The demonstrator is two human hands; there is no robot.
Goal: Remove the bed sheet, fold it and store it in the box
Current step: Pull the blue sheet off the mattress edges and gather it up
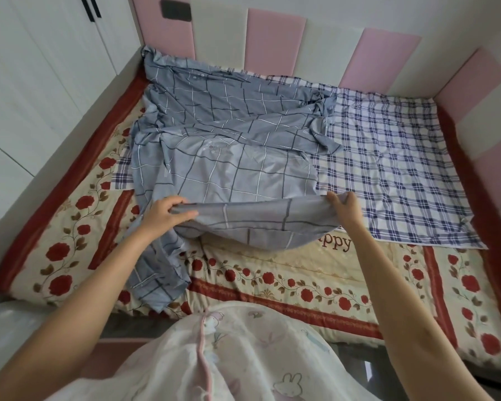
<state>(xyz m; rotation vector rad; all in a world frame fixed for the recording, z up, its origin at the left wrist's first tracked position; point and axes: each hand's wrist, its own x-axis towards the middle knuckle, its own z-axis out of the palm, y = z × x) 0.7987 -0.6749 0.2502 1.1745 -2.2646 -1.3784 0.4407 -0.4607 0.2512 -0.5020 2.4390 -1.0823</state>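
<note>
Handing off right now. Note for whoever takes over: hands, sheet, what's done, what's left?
Left grip: pinches the lifted near edge of the grey grid sheet.
Right grip: pinches the same edge, further right.
Sheet: loose and rumpled on the bed, over the blue plaid cloth and the floral quilt.
Done: sheet looks pulled free.
Left: fold it and store it; no box in view.

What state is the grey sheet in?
Rumpled, not folded: sheet lies bunched on the bed; left hand and right hand grip its near edge.
</note>
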